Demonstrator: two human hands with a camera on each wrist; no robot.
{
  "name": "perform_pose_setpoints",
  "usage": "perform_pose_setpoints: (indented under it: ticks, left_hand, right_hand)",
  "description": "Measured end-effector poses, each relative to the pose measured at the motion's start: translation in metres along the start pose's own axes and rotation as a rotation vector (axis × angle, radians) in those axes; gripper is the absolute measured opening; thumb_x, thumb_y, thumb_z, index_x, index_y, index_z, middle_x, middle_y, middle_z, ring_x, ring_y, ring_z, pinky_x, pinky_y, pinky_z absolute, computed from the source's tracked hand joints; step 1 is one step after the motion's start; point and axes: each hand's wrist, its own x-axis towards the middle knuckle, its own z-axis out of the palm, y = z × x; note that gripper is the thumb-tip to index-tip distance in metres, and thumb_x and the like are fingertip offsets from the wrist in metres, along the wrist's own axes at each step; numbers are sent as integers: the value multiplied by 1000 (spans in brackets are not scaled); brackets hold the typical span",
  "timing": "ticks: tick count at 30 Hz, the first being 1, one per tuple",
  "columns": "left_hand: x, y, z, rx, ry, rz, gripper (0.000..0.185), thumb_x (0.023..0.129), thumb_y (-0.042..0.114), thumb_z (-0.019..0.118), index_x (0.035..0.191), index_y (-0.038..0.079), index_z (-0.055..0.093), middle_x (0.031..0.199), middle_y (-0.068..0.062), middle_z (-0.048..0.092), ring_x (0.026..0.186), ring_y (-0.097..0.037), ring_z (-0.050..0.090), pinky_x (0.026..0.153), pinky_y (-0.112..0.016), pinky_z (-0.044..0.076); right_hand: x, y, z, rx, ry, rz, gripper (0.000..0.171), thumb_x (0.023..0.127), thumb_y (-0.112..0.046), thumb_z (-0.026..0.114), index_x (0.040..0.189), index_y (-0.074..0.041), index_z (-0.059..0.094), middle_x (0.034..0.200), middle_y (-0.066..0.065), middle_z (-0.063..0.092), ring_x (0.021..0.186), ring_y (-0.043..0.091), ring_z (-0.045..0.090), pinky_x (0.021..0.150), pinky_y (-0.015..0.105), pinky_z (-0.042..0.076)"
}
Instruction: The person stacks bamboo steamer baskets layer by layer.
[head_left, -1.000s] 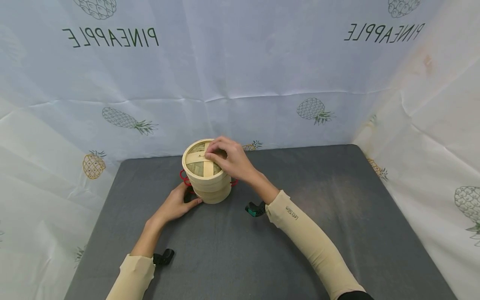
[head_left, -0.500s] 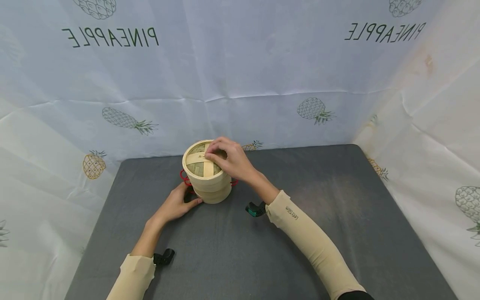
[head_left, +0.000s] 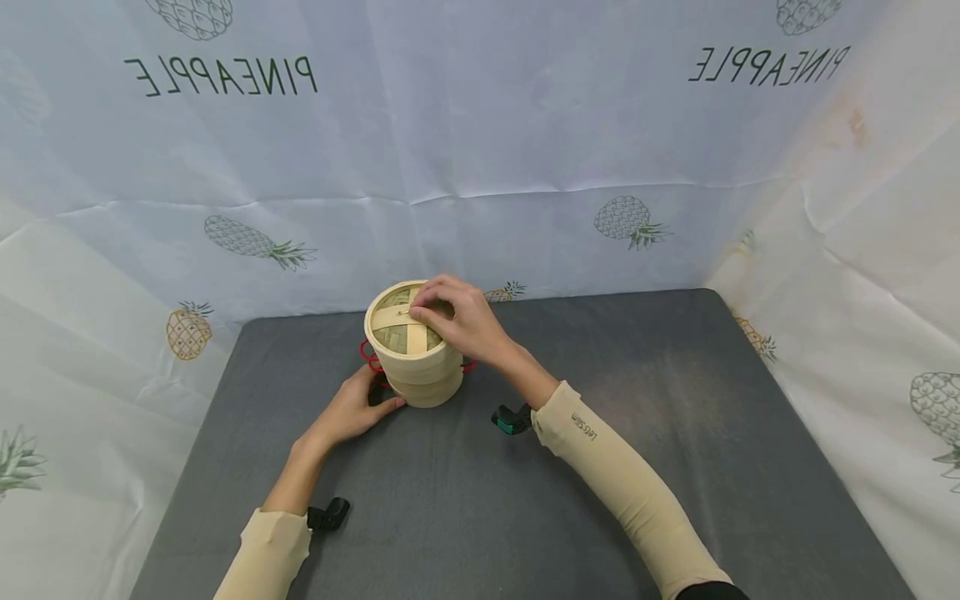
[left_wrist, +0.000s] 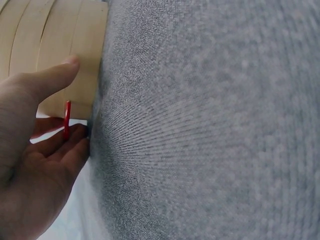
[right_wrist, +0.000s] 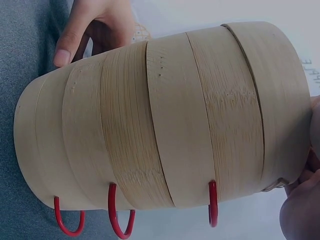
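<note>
A stacked bamboo steamer (head_left: 427,390) stands upright near the table's back edge, its woven lid (head_left: 392,335) seated on top. Red loop handles (right_wrist: 113,210) stick out from its sides. Low on the left side, my left hand (head_left: 352,408) holds the steamer's base, the thumb (left_wrist: 55,80) against the bamboo wall and the fingers behind, beside a red loop. From above, my right hand (head_left: 467,321) pinches the lid at its middle, thumb and index finger meeting at the crossed strips. What lies inside the steamer is hidden.
The dark grey table (head_left: 480,517) spreads in front and to the right of the steamer. Behind it hangs a pale curtain (head_left: 480,125) with pineapple prints, close to the back edge. Black wrist cameras (head_left: 328,514) hang near both wrists.
</note>
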Motion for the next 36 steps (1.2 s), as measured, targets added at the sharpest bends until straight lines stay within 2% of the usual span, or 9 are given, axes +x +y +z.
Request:
perform_pose_setpoints:
  ticks: [16,27,32,36]
  left_hand:
    - [0,-1,0,-4,-6,2,59,97,14,84,147,0,56,133,-20,69,118,-35,72,101,-55,60]
    - [0,-2,2,0,7,9,60,97,16,84,147,0,56,131,-19,69,116,-35,72,100,-55,60]
    - [0,-2,2,17,10,26,61,97,17,84,148,1,56,131,-19,70,113,-34,73,96,-54,61]
    - [0,-2,3,30,25,35,58,96,16,85,145,0,58,128,-18,71,110,-32,73,94,-52,61]
  right_hand:
    - [-1,0,-1,-4,10,0,11,103,-15,76,105,-5,81,116,10,76,114,25,72,106,34,59]
    - [-5,-2,-7,-3,38,-34,12,103,-14,76,107,-5,81,115,10,76,107,23,72,93,32,60]
    - [-11,-4,-12,3,67,-57,10,102,-12,77,106,-5,82,116,11,76,108,23,73,99,35,61]
    - [-15,-3,-17,11,95,-96,9,101,-10,78,106,-4,81,116,12,76,106,24,74,99,39,62]
